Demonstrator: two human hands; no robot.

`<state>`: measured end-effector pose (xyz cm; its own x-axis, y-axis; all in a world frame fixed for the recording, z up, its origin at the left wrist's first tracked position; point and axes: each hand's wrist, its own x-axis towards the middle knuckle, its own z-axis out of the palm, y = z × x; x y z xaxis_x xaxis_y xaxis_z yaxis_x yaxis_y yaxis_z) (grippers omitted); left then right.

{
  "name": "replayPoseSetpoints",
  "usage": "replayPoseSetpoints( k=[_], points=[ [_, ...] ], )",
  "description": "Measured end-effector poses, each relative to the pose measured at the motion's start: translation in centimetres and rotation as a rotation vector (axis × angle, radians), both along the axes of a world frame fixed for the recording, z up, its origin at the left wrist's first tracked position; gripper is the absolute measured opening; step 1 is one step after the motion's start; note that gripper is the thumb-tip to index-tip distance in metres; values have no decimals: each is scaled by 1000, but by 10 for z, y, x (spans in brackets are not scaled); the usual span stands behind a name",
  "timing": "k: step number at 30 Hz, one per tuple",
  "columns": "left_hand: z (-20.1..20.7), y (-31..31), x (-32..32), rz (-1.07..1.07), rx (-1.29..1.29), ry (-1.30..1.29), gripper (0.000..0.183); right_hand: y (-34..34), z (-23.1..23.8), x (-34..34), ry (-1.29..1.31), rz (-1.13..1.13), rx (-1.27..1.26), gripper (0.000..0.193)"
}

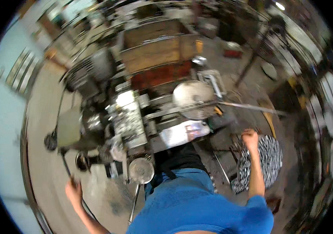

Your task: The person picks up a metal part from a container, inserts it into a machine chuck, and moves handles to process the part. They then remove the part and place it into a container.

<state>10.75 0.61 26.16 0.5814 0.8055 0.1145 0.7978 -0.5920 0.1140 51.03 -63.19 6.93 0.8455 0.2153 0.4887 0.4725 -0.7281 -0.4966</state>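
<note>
At the lower left, my left hand (74, 191) is closed around a dark rod (65, 165) that slopes down from the machine (71, 126); motion blurs the fingers. On the other side, my right hand (250, 139) is curled into a fist, and whatever it may hold is hidden. Below and beside that fist is a black-and-white patterned cushion (266, 162). In front of my body, the machine's metal bed (129, 117) is strewn with small bright bits, and a round metal handwheel (141, 171) sits at its near end.
A pale round disc (193, 95) stands right of the machine, with a long thin rod (252, 107) reaching rightward. Nearer lies a white printed packet (174, 134). A large wooden box (150, 54) is behind. A motor (92, 70) stands at the far left, beyond the machine.
</note>
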Motion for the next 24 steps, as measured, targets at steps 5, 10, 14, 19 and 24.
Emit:
replayPoseSetpoints(
  k=[5, 10, 14, 19, 24],
  points=[
    [24, -85, 133, -355, -796, -700, 31, 228, 126, -54, 287, 763, 342, 33],
    [-8, -143, 189, -618, -1684, -851, 39, 340, 203, -105, 273, 1198, 517, 34],
    [1, -142, 176, -548, -1614, -909, 38, 356, 212, -109, 181, 1243, 435, 34],
    [11, -121, 166, -561, -981, -578, 33, 372, 213, -111, 60, 1283, -41, 33],
    [21, -95, 154, -658, -598, -562, 27, 410, 226, -109, -81, 1443, -220, 30]
  ],
)
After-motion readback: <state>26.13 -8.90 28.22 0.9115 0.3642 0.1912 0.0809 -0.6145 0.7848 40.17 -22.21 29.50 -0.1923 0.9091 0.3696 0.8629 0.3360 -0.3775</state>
